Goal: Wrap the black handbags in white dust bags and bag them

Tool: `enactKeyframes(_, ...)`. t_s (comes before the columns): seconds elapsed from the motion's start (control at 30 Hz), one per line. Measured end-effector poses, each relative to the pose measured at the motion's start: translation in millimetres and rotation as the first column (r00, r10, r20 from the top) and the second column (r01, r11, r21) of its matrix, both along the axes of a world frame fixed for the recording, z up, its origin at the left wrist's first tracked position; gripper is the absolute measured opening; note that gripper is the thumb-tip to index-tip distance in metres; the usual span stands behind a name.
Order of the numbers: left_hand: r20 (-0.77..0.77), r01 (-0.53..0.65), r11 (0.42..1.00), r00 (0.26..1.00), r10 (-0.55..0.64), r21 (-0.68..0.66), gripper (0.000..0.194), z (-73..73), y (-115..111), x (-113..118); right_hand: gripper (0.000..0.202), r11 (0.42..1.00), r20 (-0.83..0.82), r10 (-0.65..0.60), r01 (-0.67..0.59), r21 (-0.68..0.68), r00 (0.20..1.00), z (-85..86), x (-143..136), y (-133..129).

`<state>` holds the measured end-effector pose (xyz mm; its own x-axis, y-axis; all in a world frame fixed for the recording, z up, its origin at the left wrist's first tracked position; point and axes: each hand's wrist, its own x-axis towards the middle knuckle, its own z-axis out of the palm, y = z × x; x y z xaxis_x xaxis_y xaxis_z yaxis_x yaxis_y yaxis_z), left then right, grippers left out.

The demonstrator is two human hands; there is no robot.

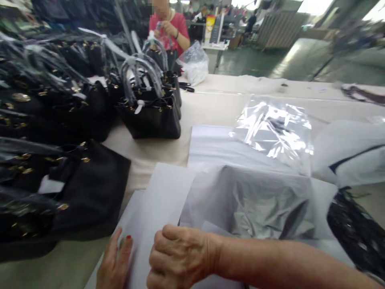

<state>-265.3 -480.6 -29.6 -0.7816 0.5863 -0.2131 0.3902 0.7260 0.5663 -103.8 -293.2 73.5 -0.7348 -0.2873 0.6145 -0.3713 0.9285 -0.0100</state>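
My right hand (pixel 177 257) is closed into a fist at the bottom middle, its forearm coming in from the right. Whatever its curled fingers hold is hidden beneath them. White tissue paper (pixel 171 186) lies under and beyond this hand. To the left, my left hand (pixel 112 263) rests against the paper's left side with its fingers stretched out; one fingertip shows red. Behind my right forearm, thin paper is draped around a crumpled grey lining-like material (pixel 270 208). A dark edge shows just above my right knuckles.
Black handbags (pixel 153 120) with wrapped handles crowd the left side. A clear plastic bag (pixel 276 126) lies beyond the paper. On the right is a dark patterned item (pixel 355 228). Across the table stands a person in a red top (pixel 180 26), beside crumpled plastic (pixel 195 64).
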Motion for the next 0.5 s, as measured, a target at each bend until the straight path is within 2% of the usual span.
enactKeyframes(0.03, 0.070, -0.010, 1.000, 0.997, 0.009, 0.019, 0.063, 5.6, 23.1, -2.1, 0.028, 0.997, -0.004, -0.069, 0.069, 0.028, 0.998, 14.0, 12.5, 7.9)
enactKeyframes(0.1, 0.132, 0.070, 0.991, 0.988, -0.085, 0.114, 0.068, 17.5, 76.5, 5.8, 0.022, 0.963, -0.003, -0.254, 0.253, 0.097, 0.967, 34.0, 46.5, 19.4)
enactKeyframes(0.17, 0.052, 0.250, 0.936, 0.961, -0.270, 0.246, 0.071, 29.8, 132.5, 27.8, 0.014, 0.873, 0.012, -0.466, 0.458, 0.169, 0.885, 39.8, 87.8, 23.8)
enactKeyframes(0.2, -0.051, 0.369, 0.879, 0.927, -0.372, 0.301, 0.073, 35.7, 159.2, 42.3, 0.017, 0.810, 0.032, -0.568, 0.553, 0.195, 0.822, 36.5, 109.1, 23.8)
enactKeyframes(0.27, -0.339, 0.615, 0.705, 0.787, -0.516, 0.354, 0.073, 46.0, 206.9, 74.4, 0.029, 0.655, 0.085, -0.752, 0.726, 0.211, 0.654, 17.7, 148.8, 21.7)
enactKeyframes(0.33, -0.558, 0.798, 0.523, 0.592, -0.582, 0.301, 0.066, 53.2, 244.9, 106.6, 0.037, 0.499, 0.126, -0.866, 0.846, 0.188, 0.483, -12.9, 180.2, 18.7)
enactKeyframes(0.4, -0.642, 0.905, 0.378, 0.408, -0.649, 0.192, 0.064, 57.5, 273.2, 136.4, 0.036, 0.408, 0.120, -0.912, 0.900, 0.154, 0.393, -46.1, 200.5, 15.6)
enactKeyframes(0.5, -0.577, 0.973, 0.229, 0.199, -0.792, 0.021, 0.080, 61.6, 303.5, 174.5, 0.027, 0.317, -0.025, -0.948, 0.947, 0.060, 0.319, -79.5, 212.0, 10.5)
